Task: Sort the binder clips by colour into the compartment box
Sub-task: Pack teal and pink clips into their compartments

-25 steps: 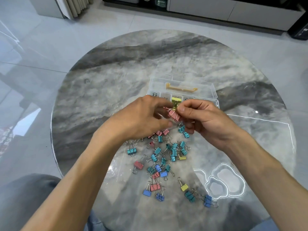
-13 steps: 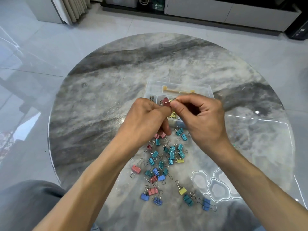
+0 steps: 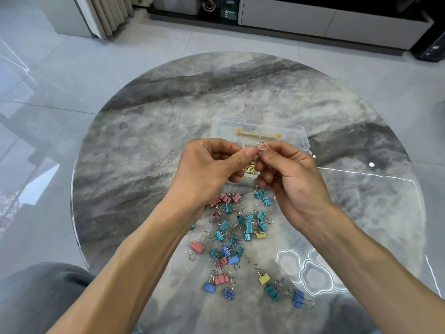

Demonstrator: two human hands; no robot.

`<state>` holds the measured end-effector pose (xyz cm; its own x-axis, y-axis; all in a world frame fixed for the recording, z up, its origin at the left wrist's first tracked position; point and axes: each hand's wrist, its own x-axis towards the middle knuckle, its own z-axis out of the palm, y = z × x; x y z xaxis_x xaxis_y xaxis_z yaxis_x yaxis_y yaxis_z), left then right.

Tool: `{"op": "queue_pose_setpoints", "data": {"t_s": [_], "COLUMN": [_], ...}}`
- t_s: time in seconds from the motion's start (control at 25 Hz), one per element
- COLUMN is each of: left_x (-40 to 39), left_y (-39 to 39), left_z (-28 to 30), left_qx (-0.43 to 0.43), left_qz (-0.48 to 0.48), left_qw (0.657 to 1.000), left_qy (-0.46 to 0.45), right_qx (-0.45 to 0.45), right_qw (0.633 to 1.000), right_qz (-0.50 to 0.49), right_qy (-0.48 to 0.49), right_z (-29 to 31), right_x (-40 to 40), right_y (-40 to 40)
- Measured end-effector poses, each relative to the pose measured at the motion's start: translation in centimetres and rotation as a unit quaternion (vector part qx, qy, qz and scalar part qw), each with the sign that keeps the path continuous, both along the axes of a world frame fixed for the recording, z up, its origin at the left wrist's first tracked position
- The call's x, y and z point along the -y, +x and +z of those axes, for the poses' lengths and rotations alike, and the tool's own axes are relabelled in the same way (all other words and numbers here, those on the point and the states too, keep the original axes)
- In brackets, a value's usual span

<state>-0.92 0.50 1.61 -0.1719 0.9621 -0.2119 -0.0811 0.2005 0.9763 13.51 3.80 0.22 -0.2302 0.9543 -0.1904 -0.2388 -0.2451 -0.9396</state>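
Observation:
A clear compartment box (image 3: pixel 296 135) with its lid open lies on the round marble table, mostly hidden behind my hands; yellow clips (image 3: pixel 250 169) show in one compartment. My left hand (image 3: pixel 209 169) and my right hand (image 3: pixel 291 174) meet above the box, both pinching one binder clip whose wire loop (image 3: pixel 261 145) sticks up between the fingertips; its body is hidden. A loose pile of teal, pink, blue and yellow binder clips (image 3: pixel 240 235) lies on the table just below my hands.
The round marble table (image 3: pixel 144 145) has a glossy top with light reflections at the right. A pink clip (image 3: pixel 197 247) lies apart at the left of the pile, a blue one (image 3: pixel 298 298) at the near right. My knee (image 3: pixel 41 297) is at the lower left.
Both hands have risen from the pile to above the box with a pink clip pinched between them. Its pink body was visible earlier; only the wire loop shows now.

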Motion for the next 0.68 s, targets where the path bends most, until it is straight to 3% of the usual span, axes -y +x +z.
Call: {"op": "queue_pose_setpoints", "data": {"t_s": [0.2,0.4,0.52,0.68], "left_x": [0.0,-0.1,-0.5,-0.5], "left_y": [-0.5,-0.6,-1.9,-2.5], "left_z": [0.4,0.8,1.4,2.0], "left_qx": [-0.095,-0.175,-0.126,-0.115], "left_qz": [0.001,-0.004,0.094,0.149], "left_qw": [0.995,0.984,0.987,0.982], "left_qy": [0.028,0.027,0.025,0.033], "right_qx": [0.027,0.225,0.397,0.533], "right_qw": [0.995,0.951,0.876,0.781], "right_qz": [0.061,0.036,0.015,0.136], "right_qy": [0.075,0.208,0.273,0.296], "right_z": [0.5,0.5,-0.8,-2.9], "right_x": [-0.4,-2.1,-3.9,-5.6], "right_y": [1.0,2.0,1.5,-1.8]}}
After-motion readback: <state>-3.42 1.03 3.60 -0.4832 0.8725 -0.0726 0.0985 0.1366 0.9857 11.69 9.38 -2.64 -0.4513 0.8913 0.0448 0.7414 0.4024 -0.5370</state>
